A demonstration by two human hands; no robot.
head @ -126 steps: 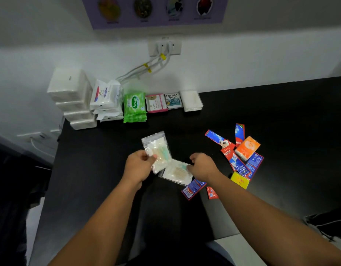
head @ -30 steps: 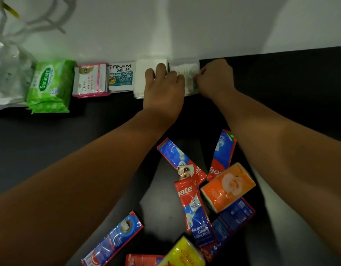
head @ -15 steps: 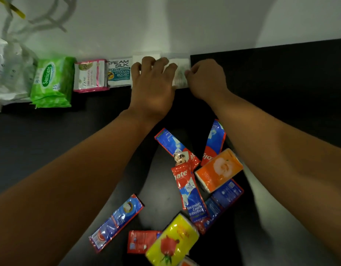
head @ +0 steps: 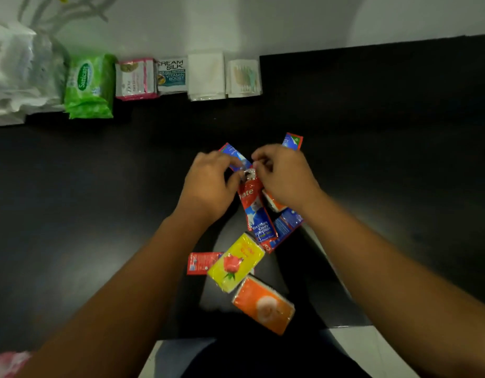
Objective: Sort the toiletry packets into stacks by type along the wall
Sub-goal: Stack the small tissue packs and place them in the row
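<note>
both hands meet over the loose pile (head: 236,266): my left hand (head: 208,186) and right hand (head: 286,177) curl their fingers at the far end of the red toothpaste sachet (head: 256,214), though i cannot tell whether either pinches it. its long axis runs from the fingertips back toward me, equally near both hands. the row (head: 172,76) along the white wall (head: 236,23) lies well beyond, across the black table (head: 372,118), the cotton-bud bag (head: 244,77) ending it rightward.

White packs (head: 15,69) blurred, cut by left edge; right hand (head: 285,178) hides most of upper orange pack (head: 274,205).
</note>
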